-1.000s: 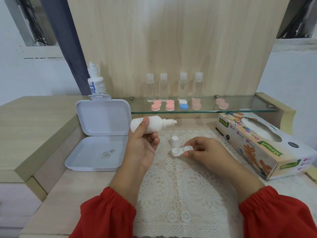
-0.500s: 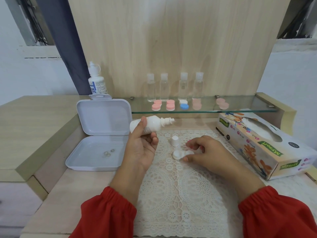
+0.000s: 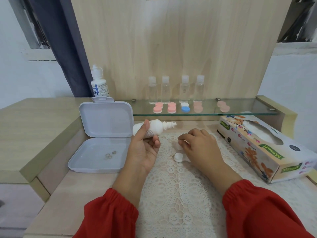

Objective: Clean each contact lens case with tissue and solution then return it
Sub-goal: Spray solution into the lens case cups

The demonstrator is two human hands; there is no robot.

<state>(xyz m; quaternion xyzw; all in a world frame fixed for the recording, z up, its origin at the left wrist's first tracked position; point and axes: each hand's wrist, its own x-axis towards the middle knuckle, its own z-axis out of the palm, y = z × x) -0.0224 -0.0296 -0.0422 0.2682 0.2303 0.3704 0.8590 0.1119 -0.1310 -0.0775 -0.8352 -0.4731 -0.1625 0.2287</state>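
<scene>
Right hand (image 3: 202, 148) leaves the lens case (image 3: 179, 157), now pinches the bottle cap (image 3: 180, 146) | left hand (image 3: 145, 145) grips solution bottle (image 3: 153, 129) | recapping looks next, solution step seemingly done

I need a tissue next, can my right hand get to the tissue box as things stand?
Probably yes: the printed cardboard tissue box lies beside the right hand, nothing between them.
</scene>
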